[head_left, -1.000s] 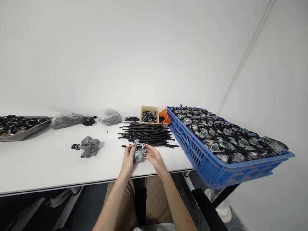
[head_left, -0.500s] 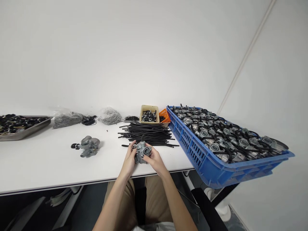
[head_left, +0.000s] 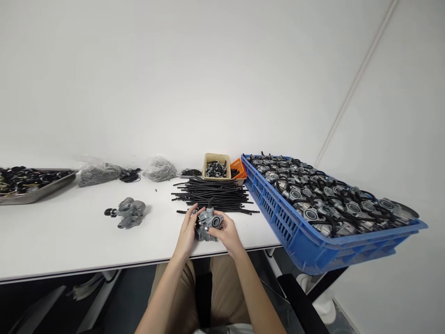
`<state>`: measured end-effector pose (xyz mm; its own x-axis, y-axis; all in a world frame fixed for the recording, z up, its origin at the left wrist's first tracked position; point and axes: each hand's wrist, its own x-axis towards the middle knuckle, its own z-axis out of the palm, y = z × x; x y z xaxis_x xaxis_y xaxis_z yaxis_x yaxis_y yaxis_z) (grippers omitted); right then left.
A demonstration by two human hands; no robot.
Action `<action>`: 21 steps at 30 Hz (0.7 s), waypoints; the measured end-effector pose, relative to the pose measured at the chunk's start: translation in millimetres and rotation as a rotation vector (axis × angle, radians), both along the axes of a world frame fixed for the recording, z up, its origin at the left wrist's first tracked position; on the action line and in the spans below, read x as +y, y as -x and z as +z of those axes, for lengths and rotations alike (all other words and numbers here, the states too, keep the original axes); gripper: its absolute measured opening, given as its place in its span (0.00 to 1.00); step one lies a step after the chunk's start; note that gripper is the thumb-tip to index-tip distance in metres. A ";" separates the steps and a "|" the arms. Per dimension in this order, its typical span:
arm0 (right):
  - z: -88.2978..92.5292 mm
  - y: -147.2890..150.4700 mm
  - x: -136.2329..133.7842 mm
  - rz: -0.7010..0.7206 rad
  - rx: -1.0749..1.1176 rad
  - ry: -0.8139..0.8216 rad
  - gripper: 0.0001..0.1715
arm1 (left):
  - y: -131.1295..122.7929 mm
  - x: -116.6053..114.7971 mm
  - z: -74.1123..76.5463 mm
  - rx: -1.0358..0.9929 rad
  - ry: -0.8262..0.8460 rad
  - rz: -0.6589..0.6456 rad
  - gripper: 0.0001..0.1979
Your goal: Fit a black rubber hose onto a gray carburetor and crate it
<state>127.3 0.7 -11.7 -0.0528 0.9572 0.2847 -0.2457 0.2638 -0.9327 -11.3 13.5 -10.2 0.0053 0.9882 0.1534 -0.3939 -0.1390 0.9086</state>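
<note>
Close to the table's front edge, a grey metal carburetor [head_left: 209, 223] is held between both my hands. My left hand [head_left: 187, 234] grips its left side, with the fingers curled round the back. On the right side, my right hand [head_left: 227, 234] holds it, the thumb pressed on the front near the round opening. A short black piece sticks up from the carburetor's top. Just behind my hands lies a pile of black rubber hoses [head_left: 212, 192]. Another carburetor [head_left: 128, 213] with a black knob sits apart on the table to the left.
A blue crate [head_left: 295, 241] packed with carburetors and hoses stands at the right, overhanging the front edge. Along the back are a cream bin [head_left: 217, 155] of small parts, an orange basket [head_left: 238, 168] and plastic bags [head_left: 99, 175]. A metal tray [head_left: 52, 188] of black parts is far left.
The carburetor has turned slightly in my hands, showing more of its top and round opening. My right hand has shifted a little right; the left keeps its hold.
</note>
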 end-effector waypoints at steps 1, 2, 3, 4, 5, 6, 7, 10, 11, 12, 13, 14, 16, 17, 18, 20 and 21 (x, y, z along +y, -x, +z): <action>1.4 -1.0 -1.4 -0.005 0.018 0.000 0.30 | 0.3 0.2 -0.6 0.014 -0.015 -0.003 0.32; 2.6 -2.3 -2.8 -0.004 0.042 -0.004 0.30 | 0.4 0.3 -1.2 0.032 -0.042 -0.011 0.32; 3.2 -3.6 -3.8 0.003 0.071 -0.012 0.30 | 0.4 0.3 -1.9 0.051 -0.076 -0.023 0.32; 3.3 -5.0 -4.5 0.016 0.098 -0.025 0.30 | 0.1 0.1 -2.5 0.070 -0.110 -0.043 0.31; 2.9 -6.1 -4.8 0.034 0.118 -0.042 0.30 | -0.3 -0.4 -2.9 0.081 -0.135 -0.072 0.31; 2.1 -6.9 -4.3 0.056 0.125 -0.060 0.31 | -0.7 -1.1 -3.0 0.077 -0.143 -0.103 0.31; 1.2 -7.1 -3.2 0.077 0.114 -0.080 0.31 | -1.0 -2.0 -2.5 0.053 -0.133 -0.133 0.31; 1.6 -3.4 5.0 0.129 -0.013 -0.131 0.34 | -0.2 -5.1 2.8 -0.123 -0.004 -0.166 0.31; 3.7 -1.1 9.4 0.147 -0.075 -0.140 0.34 | 0.9 -5.9 5.6 -0.196 0.064 -0.150 0.31; 6.8 1.2 14.6 0.157 -0.139 -0.143 0.34 | 2.3 -6.4 8.6 -0.265 0.138 -0.132 0.29; 10.8 2.8 20.7 0.160 -0.198 -0.146 0.34 | 4.2 -6.7 11.5 -0.327 0.211 -0.114 0.27; 15.1 3.4 27.8 0.151 -0.254 -0.152 0.33 | 6.2 -6.8 14.1 -0.384 0.274 -0.096 0.24; 23.2 -0.7 44.8 0.087 -0.365 -0.192 0.30 | 10.9 -6.6 17.9 -0.484 0.355 -0.071 0.22; 26.1 -5.6 54.6 0.019 -0.446 -0.224 0.27 | 13.2 -6.4 19.1 -0.527 0.377 -0.062 0.22; 27.9 -12.1 64.7 -0.078 -0.546 -0.251 0.24 | 15.4 -6.2 19.9 -0.567 0.394 -0.054 0.22; 28.5 -27.7 85.1 -0.354 -0.795 -0.275 0.17 | 19.2 -6.0 20.6 -0.637 0.422 -0.045 0.23; 27.8 -35.3 94.4 -0.433 -0.855 -0.266 0.16 | 20.5 -6.0 20.7 -0.666 0.431 -0.041 0.23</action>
